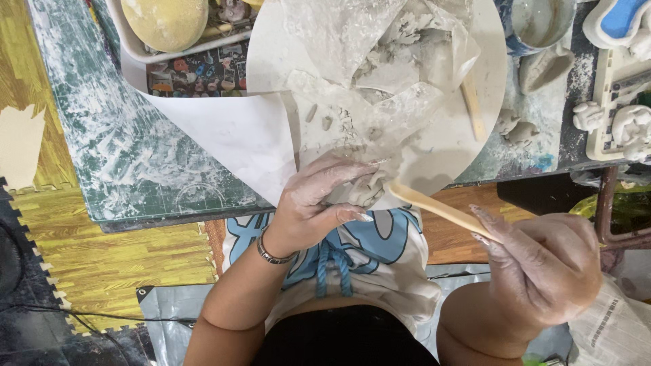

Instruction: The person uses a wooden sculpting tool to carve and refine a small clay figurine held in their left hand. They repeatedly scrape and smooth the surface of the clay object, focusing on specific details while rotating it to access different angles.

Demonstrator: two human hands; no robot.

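Note:
My left hand (313, 203), smeared with clay and wearing a bracelet, grips a small grey clay piece (369, 188) at the near edge of a round white board (441, 146). My right hand (542, 268) holds a flat wooden modelling tool (441, 210), its tip touching the clay piece. On the board lies crumpled plastic wrap with a lump of grey clay (386, 51) and a second wooden stick (473, 105). A white paper sheet (230, 132) lies under the board.
A green cutting mat (129, 149) dusted with clay covers the table. At the back stand a tray with a yellow dome (166, 20), a cup (539, 24), and small clay figures (627, 125) at the right. Yellow foam floor tiles (108, 261) lie left.

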